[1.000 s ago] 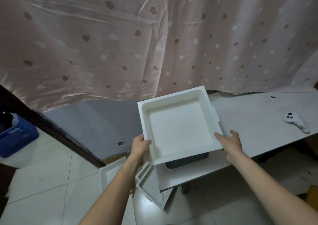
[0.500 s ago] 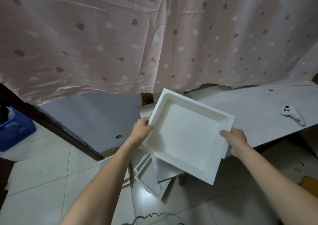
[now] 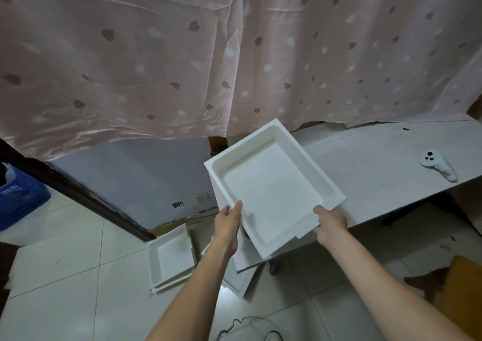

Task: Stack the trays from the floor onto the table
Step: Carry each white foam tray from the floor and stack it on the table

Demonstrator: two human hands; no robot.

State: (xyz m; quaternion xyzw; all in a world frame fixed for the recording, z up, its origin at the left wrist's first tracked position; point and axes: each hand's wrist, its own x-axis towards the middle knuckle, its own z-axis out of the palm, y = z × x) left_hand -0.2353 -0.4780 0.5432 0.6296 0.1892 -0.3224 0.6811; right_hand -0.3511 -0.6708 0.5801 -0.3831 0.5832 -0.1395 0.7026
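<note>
One white foam tray, open side up and turned at an angle, over the left end of the tabletop, its near corner jutting past the tabletop's front edge; resting flat or held just above, impossible to tell. Gripped at the near edge by both hands: left hand on the left rim, thumb lying along the top of the rim with the other fingers tucked underneath out of sight; right hand clamped on the notched near-right corner, thumb on top, fingers curled below. Under the tray, along the table's left edge, a sliver of another white piece, unclear what. Down on the tiled floor below the left end of the table, a second white tray lying flat and open side up, and just to its right a further white foam piece partly hidden behind the left forearm. Toward the tabletop's right end, near the front edge, a white handheld controller, well apart from the tray. Behind everything, a pink curtain with leaf and dot print hanging to the table's back edge. At the far left edge, a blue basket on the floor; at the bottom, a dark cable looping over the tiles.
</note>
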